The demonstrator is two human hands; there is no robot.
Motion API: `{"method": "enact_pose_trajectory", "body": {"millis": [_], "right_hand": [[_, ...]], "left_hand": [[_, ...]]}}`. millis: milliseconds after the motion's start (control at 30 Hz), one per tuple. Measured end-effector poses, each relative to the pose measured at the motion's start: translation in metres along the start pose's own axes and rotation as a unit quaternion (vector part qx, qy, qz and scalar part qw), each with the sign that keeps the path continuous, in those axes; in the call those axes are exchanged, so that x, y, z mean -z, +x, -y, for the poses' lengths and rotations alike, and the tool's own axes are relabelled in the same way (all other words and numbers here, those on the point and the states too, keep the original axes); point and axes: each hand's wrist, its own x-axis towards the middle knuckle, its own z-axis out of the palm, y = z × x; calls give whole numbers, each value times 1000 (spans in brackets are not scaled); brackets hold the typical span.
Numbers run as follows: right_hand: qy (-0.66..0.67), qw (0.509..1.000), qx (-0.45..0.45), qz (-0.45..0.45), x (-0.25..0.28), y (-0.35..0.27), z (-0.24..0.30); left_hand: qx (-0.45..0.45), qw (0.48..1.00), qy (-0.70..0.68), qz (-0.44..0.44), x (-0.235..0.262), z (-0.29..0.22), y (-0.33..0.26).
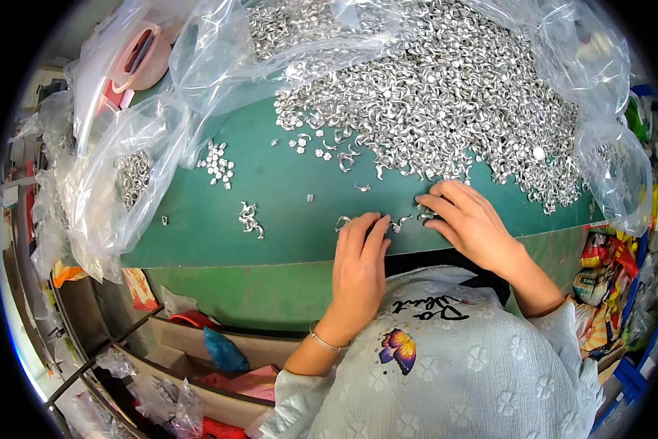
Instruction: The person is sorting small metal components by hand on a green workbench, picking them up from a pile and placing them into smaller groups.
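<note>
From where I stand, the person's left hand (360,252) is at the near edge of the green surface (285,230), fingers bent downward, fingertips by a few curved metal pieces (401,222); I can't tell whether it pinches one. The right hand (466,219), also near that edge, curves its fingers and thumb around small silvery bits, but whether it grips any I can't make out. A big heap of shiny metal pieces (431,102) spreads from the far edge toward the right edge. Toward the left edge sit a cluster of small chunky pieces (217,165) and, closer to the near edge, a little pile of curved ones (249,219). Clear plastic (113,219) drapes over the left edge.
</note>
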Motion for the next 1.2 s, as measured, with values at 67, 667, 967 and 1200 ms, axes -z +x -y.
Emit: {"method": "enact_pose_trajectory", "body": {"millis": [67, 667, 967, 1200], "right_hand": [[1, 1000, 5, 10, -2, 2, -1], [89, 995, 18, -46, -7, -15, -20], [18, 996, 73, -38, -18, 0, -14], [29, 997, 63, -46, -9, -18, -24]], "left_hand": [[-24, 999, 27, 24, 2, 2, 5], [-47, 998, 13, 51, -24, -11, 31], [-9, 999, 29, 37, -8, -7, 7], [-9, 998, 59, -35, -7, 2, 10]]}}
